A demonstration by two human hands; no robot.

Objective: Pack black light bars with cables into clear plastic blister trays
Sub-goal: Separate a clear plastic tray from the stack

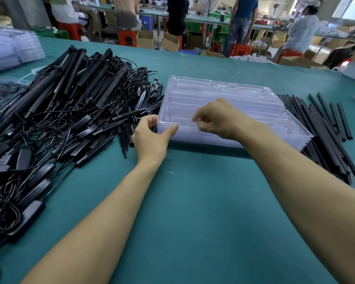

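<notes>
At the far left edge of the counter [193,201] sits a heap of bagged clear plastic [12,48], well apart from the work. Next to it, covering most of the left side, is the pile of black light bars [70,111]. Their cables are looped and tangled through one another, and most of the bars slant from near-left to far-right. The pile's right fringe lies just beside the trays.

The left hand [152,136] is at the near-left corner of the stack of blister trays [223,95]. Its thumb is laid along the front edge and its fingers are wrapped round the left end, so it grips that corner. The stack lies in the middle of the counter, straight ahead of the person, with its long axis running crosswise, left to right. None of the pockets I can see has anything in it.

The right hand [215,117] is over the top of the stack near the same left end. Its fingers are curled down and the tips are pinched together on the top tray. I cannot tell whether they have actually caught its lip.

To the right of the stack, partly tucked under it, a fan of loose black strips [326,136] runs away from the person.

My guess is that a tray has to be peeled off first. After that the bars lie to the left, nearest the left hand, and will need turning to match the tray's length.
</notes>
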